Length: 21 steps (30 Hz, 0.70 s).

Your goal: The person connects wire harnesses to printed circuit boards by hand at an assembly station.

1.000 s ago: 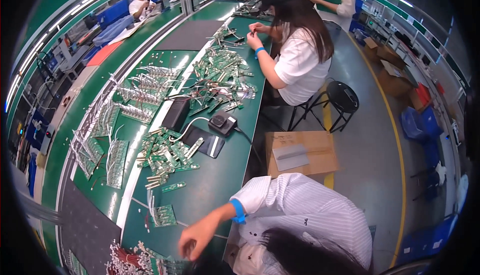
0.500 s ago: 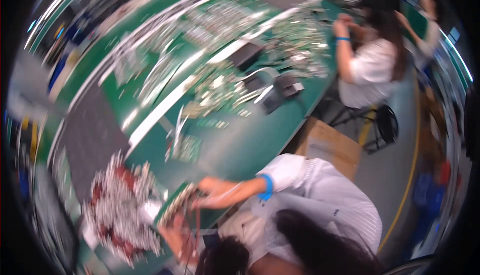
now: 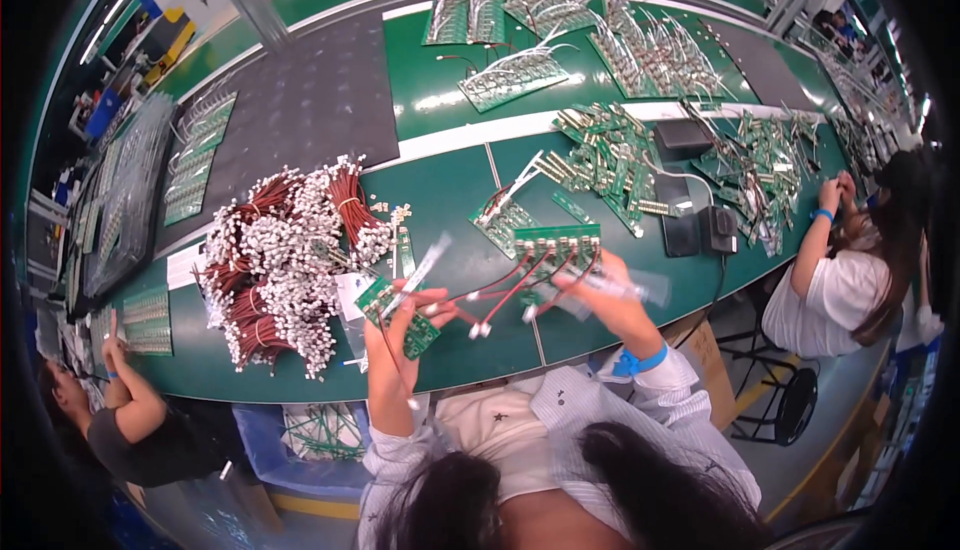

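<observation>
My left hand (image 3: 398, 330) is closed round a small green circuit board (image 3: 421, 338), with a thin clear-and-white strip (image 3: 428, 260) sticking up beside it. In my right hand (image 3: 612, 295) is a green circuit board panel (image 3: 557, 238), gripped at its right end. Red and black wires (image 3: 497, 283) with white connectors hang from this panel toward my left hand. Just left of my left hand lies a large pile of red wire bundles (image 3: 275, 260) with white connectors. Another wired board (image 3: 505, 225) rests on the table beyond my hands.
The green table (image 3: 450, 185) carries a heap of loose boards (image 3: 612, 160) and black boxes (image 3: 683, 138). Farther back are wired panels (image 3: 515, 78) and a dark mat (image 3: 300, 100). A blue bin (image 3: 270, 450) stands below the edge. Co-workers sit at left (image 3: 120, 430) and right (image 3: 840, 280).
The view has swung to the left and the blur is gone. My hands, close together before, are now apart, with the wired panel lifted in the right hand.
</observation>
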### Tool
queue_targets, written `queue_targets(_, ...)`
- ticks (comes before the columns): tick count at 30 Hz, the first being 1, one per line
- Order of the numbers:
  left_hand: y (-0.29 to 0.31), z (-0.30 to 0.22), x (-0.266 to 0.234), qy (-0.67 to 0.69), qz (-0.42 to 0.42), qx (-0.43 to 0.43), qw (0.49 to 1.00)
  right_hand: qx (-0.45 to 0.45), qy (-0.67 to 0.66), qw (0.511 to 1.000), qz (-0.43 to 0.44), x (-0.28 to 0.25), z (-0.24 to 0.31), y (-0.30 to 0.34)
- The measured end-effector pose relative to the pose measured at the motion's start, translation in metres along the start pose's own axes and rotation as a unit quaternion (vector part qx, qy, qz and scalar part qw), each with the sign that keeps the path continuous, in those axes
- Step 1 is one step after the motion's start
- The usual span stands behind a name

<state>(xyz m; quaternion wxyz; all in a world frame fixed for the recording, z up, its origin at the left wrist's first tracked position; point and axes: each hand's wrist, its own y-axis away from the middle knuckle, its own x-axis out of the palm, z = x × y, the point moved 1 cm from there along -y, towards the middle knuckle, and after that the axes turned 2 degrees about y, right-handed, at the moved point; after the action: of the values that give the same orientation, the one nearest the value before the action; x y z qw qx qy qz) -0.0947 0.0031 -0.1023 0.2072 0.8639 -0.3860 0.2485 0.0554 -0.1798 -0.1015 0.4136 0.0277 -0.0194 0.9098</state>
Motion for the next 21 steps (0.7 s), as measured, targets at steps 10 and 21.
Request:
queue_targets(10, -0.011, 0.005, 0.006, 0.098, 0.079, -0.081, 0.989, -0.072, 0.427, 0.901, -0.024, -0.046, -0.032, 0.008)
queue_targets(21, 0.006, 0.007, 0.042, -0.022, 0.261, -0.110, 0.959, 0.052, -0.001, 0.966, 0.253, 0.039, 0.026, 0.026)
